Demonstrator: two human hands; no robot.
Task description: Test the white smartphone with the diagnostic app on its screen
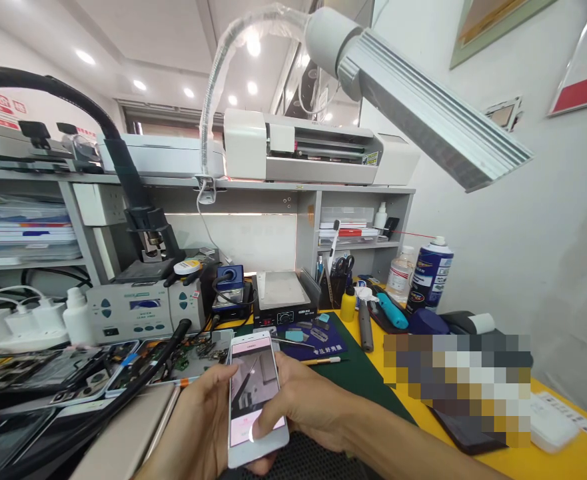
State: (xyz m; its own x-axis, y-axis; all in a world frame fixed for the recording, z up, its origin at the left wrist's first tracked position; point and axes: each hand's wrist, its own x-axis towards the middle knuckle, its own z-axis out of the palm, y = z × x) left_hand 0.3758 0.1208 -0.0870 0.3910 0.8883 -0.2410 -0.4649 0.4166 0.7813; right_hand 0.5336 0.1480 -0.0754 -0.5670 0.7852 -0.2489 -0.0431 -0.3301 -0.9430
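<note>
A white smartphone (254, 393) with its screen lit is held upright in front of me, low in the middle of the view. My left hand (198, 427) wraps round its left edge from below. My right hand (303, 400) grips its right edge, and the thumb rests on the lower part of the screen. Both hands hover just above the dark green work mat (368, 380) on the yellow bench.
Opened phones and circuit boards (123, 363) lie at left, with a grey soldering station (138, 310) and a heating plate (283, 297) behind. Bottles, a spray can (430, 273) and tools stand at right. A lamp head (423, 100) hangs overhead. A blurred patch covers the bench's right side.
</note>
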